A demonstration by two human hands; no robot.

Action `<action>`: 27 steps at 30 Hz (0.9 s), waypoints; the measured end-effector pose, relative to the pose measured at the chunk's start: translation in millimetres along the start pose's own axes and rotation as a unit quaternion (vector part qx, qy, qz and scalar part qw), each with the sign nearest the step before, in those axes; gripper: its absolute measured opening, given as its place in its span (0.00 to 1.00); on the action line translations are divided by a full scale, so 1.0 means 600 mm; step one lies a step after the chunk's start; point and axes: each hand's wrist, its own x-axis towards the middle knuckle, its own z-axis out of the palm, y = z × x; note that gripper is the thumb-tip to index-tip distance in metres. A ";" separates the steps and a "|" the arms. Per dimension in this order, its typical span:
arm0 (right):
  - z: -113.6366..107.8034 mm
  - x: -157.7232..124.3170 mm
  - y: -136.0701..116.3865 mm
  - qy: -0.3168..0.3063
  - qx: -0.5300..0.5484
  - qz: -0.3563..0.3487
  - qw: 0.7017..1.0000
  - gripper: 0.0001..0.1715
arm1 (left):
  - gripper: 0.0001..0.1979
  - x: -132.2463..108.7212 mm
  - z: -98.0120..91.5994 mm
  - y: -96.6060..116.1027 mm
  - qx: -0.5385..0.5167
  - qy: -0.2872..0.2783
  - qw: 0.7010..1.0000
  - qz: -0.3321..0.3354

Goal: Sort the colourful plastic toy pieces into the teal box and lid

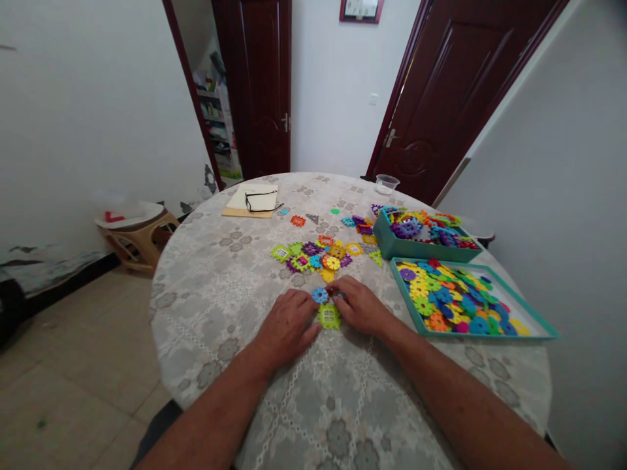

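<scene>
At the near middle of the table, a blue flower-shaped disc (320, 296) stands at the upper edge of a lime-green square window piece (329, 317). My left hand (290, 324) lies to their left, fingertips curled against the disc and thumb at the green square's side. From the right, my right hand (360, 305) closes thumb and index finger beside the disc. A small dark reddish bit shows there, but what lies in the pinch is mostly hidden. Just beyond the hands lies a loose pile of plastic building pieces (312, 249) in purple, orange, yellow and green.
On the right, a teal tray (409, 307) holds many colourful discs, with a teal box (386, 245) of interlocking pieces behind it. A clear plastic cup (386, 184) stands at the far edge. Glasses (259, 202) rest on a notebook (240, 203) at the back left.
</scene>
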 end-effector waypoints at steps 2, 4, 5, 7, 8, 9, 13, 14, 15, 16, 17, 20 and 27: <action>-0.001 -0.001 -0.003 -0.011 -0.007 -0.016 1.000 0.17 | 0.12 0.000 0.002 -0.002 -0.004 0.004 1.000 0.002; -0.001 -0.001 -0.003 -0.016 -0.014 -0.019 1.000 0.17 | 0.12 -0.001 0.006 -0.006 -0.008 0.008 1.000 0.002; 0.000 -0.002 -0.002 -0.016 -0.013 -0.020 1.000 0.17 | 0.11 -0.002 0.008 -0.009 -0.011 0.012 1.000 0.000; 0.001 -0.002 0.002 -0.014 -0.005 -0.022 1.000 0.17 | 0.10 -0.003 0.012 -0.013 -0.017 0.018 1.000 -0.008; 0.001 -0.002 0.004 -0.013 0.000 -0.025 1.000 0.18 | 0.10 -0.003 0.014 -0.015 -0.019 0.020 1.000 -0.011; 0.000 -0.002 0.004 -0.012 0.004 -0.029 1.000 0.18 | 0.11 -0.004 0.016 -0.017 -0.021 0.022 0.999 -0.012; -0.005 -0.004 -0.001 -0.026 0.008 -0.038 0.999 0.22 | 0.15 -0.004 0.020 -0.019 -0.027 0.029 0.999 -0.011; -0.006 -0.004 -0.004 -0.029 0.011 -0.037 0.999 0.22 | 0.15 -0.004 0.020 -0.019 -0.028 0.029 0.999 -0.011; -0.006 -0.004 -0.006 -0.029 0.016 -0.035 0.999 0.20 | 0.15 -0.004 0.020 -0.018 -0.029 0.029 0.999 -0.011; -0.006 -0.003 -0.008 -0.024 0.025 -0.031 0.999 0.19 | 0.15 -0.004 0.019 -0.017 -0.030 0.029 0.999 -0.009; -0.005 -0.003 -0.010 -0.018 0.038 -0.028 0.999 0.18 | 0.15 -0.004 0.018 -0.017 -0.033 0.029 0.999 -0.007; 0.002 -0.002 -0.013 -0.013 0.098 -0.018 0.995 0.14 | 0.15 -0.005 0.015 -0.015 -0.045 0.030 0.999 -0.004; 0.018 -0.002 -0.025 -0.022 0.269 0.006 0.963 0.05 | 0.07 -0.004 0.010 -0.019 -0.067 0.010 0.997 -0.032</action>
